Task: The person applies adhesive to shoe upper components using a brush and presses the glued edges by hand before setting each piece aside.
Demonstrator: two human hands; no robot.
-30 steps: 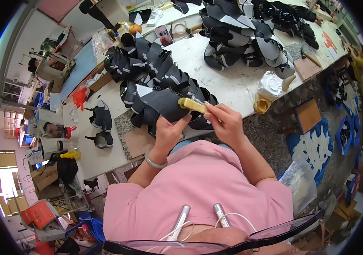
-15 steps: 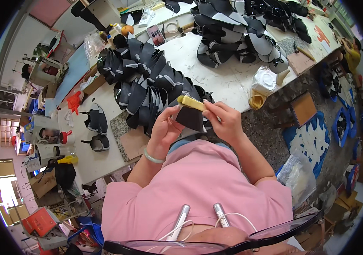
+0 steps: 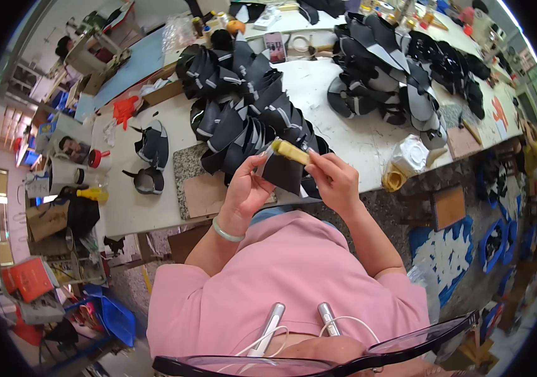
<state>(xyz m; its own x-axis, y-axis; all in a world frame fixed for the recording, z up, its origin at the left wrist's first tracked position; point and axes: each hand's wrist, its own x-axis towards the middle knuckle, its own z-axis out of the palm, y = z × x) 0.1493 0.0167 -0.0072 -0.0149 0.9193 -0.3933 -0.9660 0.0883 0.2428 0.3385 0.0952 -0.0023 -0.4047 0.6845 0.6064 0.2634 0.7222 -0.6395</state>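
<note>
My left hand (image 3: pixel 243 190) pinches the edge of a dark grey and black shoe upper (image 3: pixel 283 173) in front of my chest. Between the thumb and fingers of my right hand (image 3: pixel 337 183) is a flat brush (image 3: pixel 293 153) with a pale yellow handle. The brush head rests at or just over the top edge of the upper; whether it touches I cannot tell. Just beyond my hands, a large heap of similar dark shoe uppers (image 3: pixel 234 119) covers the table. To the right, near the table edge, is an open yellow pot (image 3: pixel 394 180).
A crumpled white container (image 3: pixel 409 154) adjoins the pot. Another pile of uppers (image 3: pixel 375 75) lies farther right on the white table (image 3: pixel 309 81). Two separate pieces (image 3: pixel 151 151) lie at left, near a stone slab (image 3: pixel 188 164). A wooden stool (image 3: pixel 448 207) stands on the floor at right.
The whole view has shifted, so the table and its piles sit farther right. Both hands keep their grips; the brush has moved slightly right along the upper's top edge.
</note>
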